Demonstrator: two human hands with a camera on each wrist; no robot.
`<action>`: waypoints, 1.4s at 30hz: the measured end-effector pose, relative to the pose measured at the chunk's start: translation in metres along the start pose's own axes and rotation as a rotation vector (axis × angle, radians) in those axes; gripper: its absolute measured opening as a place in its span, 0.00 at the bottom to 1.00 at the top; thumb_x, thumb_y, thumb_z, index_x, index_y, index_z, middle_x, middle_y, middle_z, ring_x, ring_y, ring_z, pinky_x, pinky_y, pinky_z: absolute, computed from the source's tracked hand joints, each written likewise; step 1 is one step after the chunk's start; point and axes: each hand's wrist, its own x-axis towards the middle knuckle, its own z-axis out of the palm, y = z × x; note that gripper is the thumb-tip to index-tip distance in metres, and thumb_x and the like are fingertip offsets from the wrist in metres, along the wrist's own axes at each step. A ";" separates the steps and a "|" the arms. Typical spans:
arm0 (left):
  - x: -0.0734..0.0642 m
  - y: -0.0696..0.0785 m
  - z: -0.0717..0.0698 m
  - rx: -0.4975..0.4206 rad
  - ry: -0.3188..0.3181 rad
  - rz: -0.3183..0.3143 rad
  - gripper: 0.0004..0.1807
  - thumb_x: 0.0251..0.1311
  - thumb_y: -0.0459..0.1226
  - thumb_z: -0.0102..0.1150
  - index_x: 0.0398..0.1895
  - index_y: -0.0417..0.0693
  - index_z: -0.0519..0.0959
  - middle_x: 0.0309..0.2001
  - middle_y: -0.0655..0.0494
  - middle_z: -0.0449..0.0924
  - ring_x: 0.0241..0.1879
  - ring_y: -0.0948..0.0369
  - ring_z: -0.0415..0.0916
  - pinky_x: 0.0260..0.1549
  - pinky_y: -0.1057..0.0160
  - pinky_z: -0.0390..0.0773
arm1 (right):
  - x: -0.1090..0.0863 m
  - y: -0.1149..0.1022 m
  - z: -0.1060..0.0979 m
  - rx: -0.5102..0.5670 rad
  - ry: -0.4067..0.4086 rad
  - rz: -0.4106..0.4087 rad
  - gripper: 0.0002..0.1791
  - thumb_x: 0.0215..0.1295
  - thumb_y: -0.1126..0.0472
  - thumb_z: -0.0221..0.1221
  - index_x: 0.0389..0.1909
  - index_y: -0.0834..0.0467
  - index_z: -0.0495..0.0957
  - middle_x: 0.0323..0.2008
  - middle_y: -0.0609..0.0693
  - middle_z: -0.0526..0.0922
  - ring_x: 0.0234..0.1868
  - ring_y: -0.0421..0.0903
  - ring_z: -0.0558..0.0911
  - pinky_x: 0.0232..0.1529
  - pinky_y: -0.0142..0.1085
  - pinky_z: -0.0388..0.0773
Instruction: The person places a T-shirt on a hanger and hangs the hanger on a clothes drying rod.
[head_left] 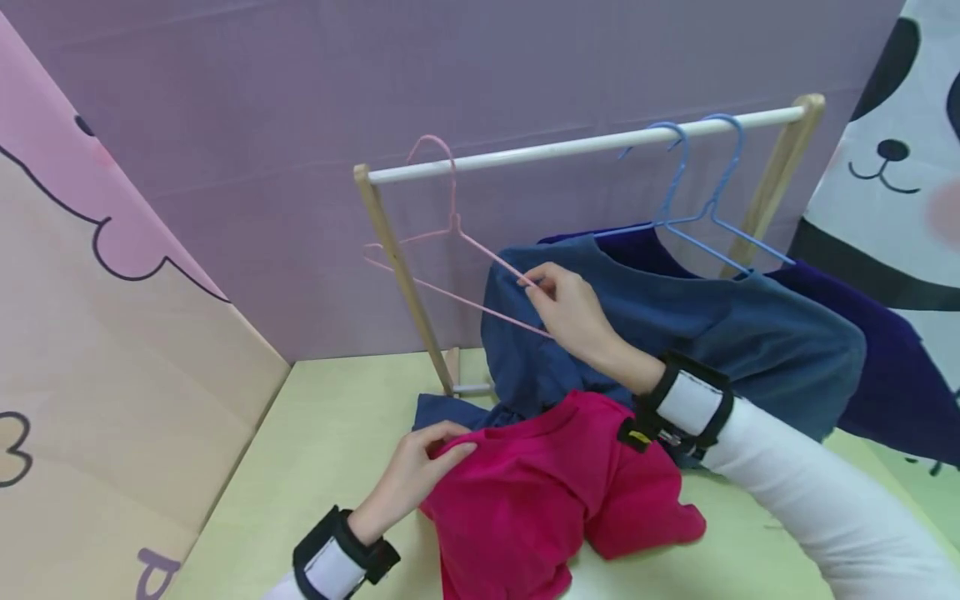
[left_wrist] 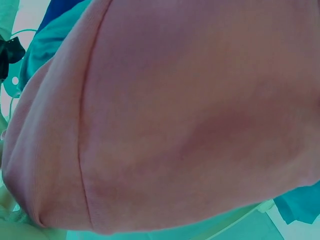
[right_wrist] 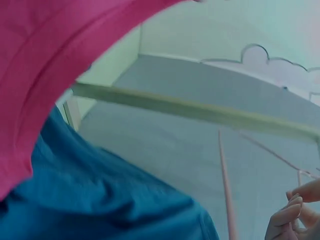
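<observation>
A pink wire hanger (head_left: 453, 196) hangs by its hook near the left end of the white rail (head_left: 555, 151). My right hand (head_left: 572, 315) pinches the hanger's right arm between thumb and fingers; the same grip shows at the lower right of the right wrist view. Below and to the left, my left hand (head_left: 411, 468) pinches the upper left edge of a bright pink shirt (head_left: 525, 492), thumb on top. The rest of this shirt drapes in folds over the pale table. In the left wrist view the shirt's cloth (left_wrist: 175, 125) fills most of the picture, hiding the left hand's fingers.
A blue shirt (head_left: 720, 325) and a dark purple shirt (head_left: 892, 367) hang on blue hangers (head_left: 672, 187) at the rail's right. The rack's left wooden post (head_left: 408, 287) stands behind the pink hanger. A purple backdrop (head_left: 300, 125) rises behind; a printed panel (head_left: 97, 375) flanks the left.
</observation>
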 end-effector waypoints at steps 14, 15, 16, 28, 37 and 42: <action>-0.001 -0.002 -0.007 0.007 0.001 -0.018 0.08 0.52 0.40 0.58 0.37 0.56 0.77 0.34 0.58 0.79 0.29 0.62 0.72 0.28 0.60 0.77 | -0.022 0.001 -0.093 -0.091 0.166 0.001 0.11 0.60 0.57 0.54 0.38 0.60 0.77 0.23 0.44 0.78 0.25 0.40 0.72 0.26 0.29 0.65; -0.001 -0.002 -0.007 0.004 0.001 -0.021 0.08 0.52 0.40 0.58 0.37 0.56 0.77 0.34 0.58 0.79 0.29 0.62 0.72 0.28 0.60 0.77 | -0.026 0.003 -0.099 -0.094 0.175 0.012 0.11 0.59 0.56 0.55 0.37 0.59 0.78 0.23 0.41 0.78 0.25 0.39 0.73 0.26 0.27 0.65; -0.001 -0.002 -0.008 0.005 0.003 -0.024 0.08 0.52 0.40 0.58 0.37 0.56 0.77 0.34 0.58 0.79 0.29 0.62 0.72 0.28 0.60 0.77 | -0.030 0.005 -0.105 -0.103 0.184 0.020 0.11 0.58 0.56 0.56 0.36 0.59 0.78 0.23 0.37 0.77 0.25 0.38 0.73 0.25 0.26 0.65; 0.000 -0.006 -0.008 0.036 0.008 -0.026 0.08 0.53 0.41 0.58 0.37 0.54 0.78 0.33 0.57 0.79 0.27 0.62 0.71 0.27 0.61 0.76 | -0.085 0.036 -0.157 -0.196 0.139 0.125 0.10 0.53 0.59 0.60 0.36 0.57 0.79 0.27 0.27 0.77 0.24 0.36 0.70 0.22 0.21 0.63; 0.002 -0.005 -0.006 0.036 0.030 -0.059 0.10 0.52 0.40 0.59 0.38 0.49 0.78 0.34 0.54 0.79 0.28 0.62 0.71 0.27 0.60 0.76 | -0.107 0.060 -0.180 -0.242 0.022 0.096 0.06 0.52 0.67 0.60 0.33 0.60 0.79 0.26 0.31 0.77 0.24 0.37 0.71 0.23 0.18 0.68; 0.002 -0.007 -0.006 0.040 0.045 -0.042 0.10 0.51 0.40 0.59 0.38 0.50 0.79 0.35 0.54 0.80 0.30 0.63 0.72 0.30 0.59 0.77 | -0.113 0.068 -0.188 -0.237 0.000 0.009 0.07 0.48 0.72 0.60 0.28 0.59 0.79 0.23 0.38 0.77 0.21 0.38 0.68 0.15 0.25 0.63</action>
